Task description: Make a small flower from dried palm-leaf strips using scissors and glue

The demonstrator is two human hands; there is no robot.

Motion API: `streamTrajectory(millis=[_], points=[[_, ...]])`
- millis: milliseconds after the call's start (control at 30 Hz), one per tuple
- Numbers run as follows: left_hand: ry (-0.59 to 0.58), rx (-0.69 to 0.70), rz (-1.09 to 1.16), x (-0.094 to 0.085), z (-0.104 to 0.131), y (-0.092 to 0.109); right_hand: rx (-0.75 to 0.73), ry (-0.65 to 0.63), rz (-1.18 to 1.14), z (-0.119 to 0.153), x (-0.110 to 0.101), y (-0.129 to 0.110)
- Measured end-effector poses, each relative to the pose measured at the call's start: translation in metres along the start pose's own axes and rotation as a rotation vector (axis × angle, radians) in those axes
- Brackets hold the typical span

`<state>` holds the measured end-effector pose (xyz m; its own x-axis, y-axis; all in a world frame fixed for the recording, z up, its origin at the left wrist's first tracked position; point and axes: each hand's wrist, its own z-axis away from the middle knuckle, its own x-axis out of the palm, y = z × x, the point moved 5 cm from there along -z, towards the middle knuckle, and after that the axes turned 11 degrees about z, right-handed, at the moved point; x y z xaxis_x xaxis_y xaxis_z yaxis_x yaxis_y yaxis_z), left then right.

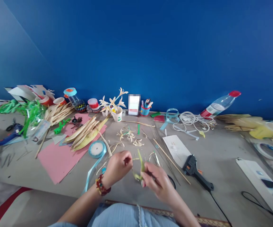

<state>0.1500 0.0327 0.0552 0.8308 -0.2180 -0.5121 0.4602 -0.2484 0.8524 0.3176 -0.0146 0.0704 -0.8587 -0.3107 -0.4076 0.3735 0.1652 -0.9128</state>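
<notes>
The right hand (155,180) has thumb and fingers clamped on the green strip (141,163), which stands between both hands. The left hand (119,167), at the strip's 9 o'clock, seems pinched on a thin strand, too blurred to confirm. Uneven pulling could split the strip. At 3 o'clock, a snagged cord (218,205) could drag the glue gun (196,172). Toward 12, petals (138,143) could scatter if brushed.

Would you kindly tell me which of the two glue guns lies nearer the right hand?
The black glue gun, by the white paper; the blue glue gun lies far to the left.
</notes>
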Motion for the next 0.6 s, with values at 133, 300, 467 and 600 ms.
streamTrajectory(millis=[133,300,467,600], points=[[0.276,-0.048,0.061,-0.040,-0.002,-0.027,-0.146,0.243,-0.432,0.017,-0.043,-0.009],[0.015,-0.059,0.593,-0.032,0.004,-0.004,-0.102,0.354,-0.280,0.013,-0.044,-0.007],[-0.296,0.069,0.514,-0.002,0.020,0.040,0.003,0.226,0.071,-0.006,0.000,0.005],[0.016,0.174,0.096,-0.057,0.020,0.016,0.018,0.243,0.088,-0.003,-0.002,0.017]])
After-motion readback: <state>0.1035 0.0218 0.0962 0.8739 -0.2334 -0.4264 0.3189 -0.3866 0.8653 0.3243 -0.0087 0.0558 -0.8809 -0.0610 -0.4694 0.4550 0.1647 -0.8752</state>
